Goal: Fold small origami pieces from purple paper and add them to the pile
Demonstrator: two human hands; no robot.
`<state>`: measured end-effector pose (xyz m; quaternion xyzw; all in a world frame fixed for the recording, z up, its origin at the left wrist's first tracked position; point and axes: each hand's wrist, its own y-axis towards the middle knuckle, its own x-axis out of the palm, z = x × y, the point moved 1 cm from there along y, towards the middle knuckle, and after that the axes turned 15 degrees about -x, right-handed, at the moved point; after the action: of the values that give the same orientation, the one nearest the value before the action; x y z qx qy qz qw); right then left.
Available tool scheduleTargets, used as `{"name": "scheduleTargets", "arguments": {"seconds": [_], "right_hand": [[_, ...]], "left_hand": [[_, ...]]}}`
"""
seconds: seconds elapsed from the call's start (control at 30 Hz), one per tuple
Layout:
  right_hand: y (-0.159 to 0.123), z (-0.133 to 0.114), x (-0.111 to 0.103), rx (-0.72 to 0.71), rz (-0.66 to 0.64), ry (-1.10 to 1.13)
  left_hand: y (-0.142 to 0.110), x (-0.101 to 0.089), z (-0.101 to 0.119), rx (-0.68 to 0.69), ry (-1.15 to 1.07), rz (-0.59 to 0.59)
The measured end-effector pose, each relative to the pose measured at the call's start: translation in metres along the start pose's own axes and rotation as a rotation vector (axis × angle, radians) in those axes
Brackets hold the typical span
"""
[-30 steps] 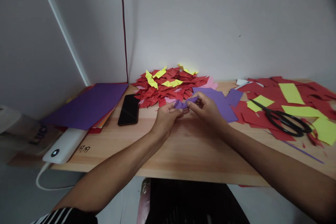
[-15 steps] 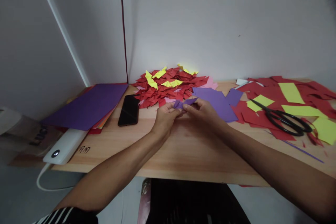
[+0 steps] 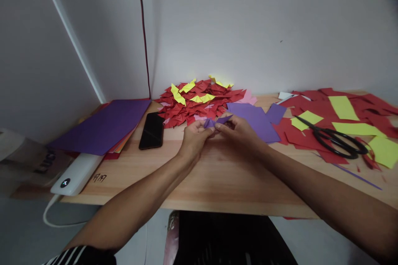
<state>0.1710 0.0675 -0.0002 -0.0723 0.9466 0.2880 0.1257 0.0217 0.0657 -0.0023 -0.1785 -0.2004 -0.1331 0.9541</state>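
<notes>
Between both hands is a small folded piece of purple paper [image 3: 224, 119], held just above the wooden table. My left hand [image 3: 195, 134] pinches its left end. My right hand [image 3: 238, 129] grips the right part, the thumb pressed on the fold and a pointed tip showing above the fingers. Right behind the hands rises a heap of folded red paper pieces [image 3: 180, 112] with several yellow ones [image 3: 203, 98] on top. A stack of purple paper sheets [image 3: 256, 120] lies beside my right hand, partly covered by it.
Left of the hands lie a black phone [image 3: 151, 130], large purple sheets [image 3: 105, 126] and a white power bank [image 3: 77, 174] with a cable. Black-handled scissors [image 3: 338, 143] rest on red and yellow paper scraps [image 3: 343, 107] at the right. A wall stands behind the wooden table [image 3: 186, 190].
Both hands keep their hold on the purple paper with almost no movement. The whole view has shifted very slightly.
</notes>
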Motion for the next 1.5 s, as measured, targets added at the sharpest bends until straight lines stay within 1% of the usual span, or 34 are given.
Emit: {"name": "scheduleTargets", "arguments": {"seconds": [0.1,0.2,0.27,0.37,0.5,0.6,0.67,0.8,0.87,0.97,1.03,1.13,1.33,1.43,1.5], "right_hand": [[0.001,0.0,0.001,0.066,0.035,0.04],[0.001,-0.001,0.0,0.148,0.028,-0.013],[0.0,-0.002,0.0,0.169,0.027,-0.041],[0.0,-0.006,0.0,0.167,0.044,-0.009],[0.001,-0.005,-0.003,0.173,0.028,-0.009],[0.001,-0.001,-0.007,0.182,0.007,-0.039],[0.002,0.0,-0.01,0.164,-0.007,-0.059],[0.004,-0.003,-0.012,0.123,-0.011,-0.059],[0.004,-0.005,-0.01,0.139,-0.031,-0.007],[0.003,-0.008,-0.005,0.172,-0.062,0.033],[0.002,-0.009,-0.002,0.173,-0.117,0.013],[0.002,-0.009,0.0,0.136,-0.175,-0.01],[0.002,-0.01,-0.002,0.079,-0.122,-0.072],[0.002,-0.01,-0.001,0.049,-0.138,-0.059],[0.002,-0.008,-0.002,0.072,-0.136,-0.05]], "left_hand": [[-0.001,0.0,0.001,0.028,0.031,0.01],[-0.003,0.0,0.002,0.046,0.053,0.025],[-0.004,0.001,0.001,0.037,0.048,0.019],[-0.004,0.003,0.0,0.024,0.029,-0.01],[-0.001,0.003,-0.001,-0.013,0.013,-0.054],[0.001,0.001,-0.001,-0.058,0.046,-0.106],[0.001,0.0,0.001,-0.073,0.095,-0.127],[-0.001,-0.001,0.006,-0.077,0.219,-0.107],[-0.002,0.0,0.008,-0.065,0.256,-0.062],[-0.003,0.003,0.007,-0.002,0.281,-0.017],[-0.004,0.006,0.006,0.029,0.316,-0.022],[-0.004,0.007,0.002,0.01,0.359,-0.043],[-0.003,0.006,0.0,-0.039,0.37,-0.047],[-0.005,0.006,0.002,-0.059,0.331,-0.08],[-0.006,0.007,0.003,-0.074,0.294,-0.116]]}}
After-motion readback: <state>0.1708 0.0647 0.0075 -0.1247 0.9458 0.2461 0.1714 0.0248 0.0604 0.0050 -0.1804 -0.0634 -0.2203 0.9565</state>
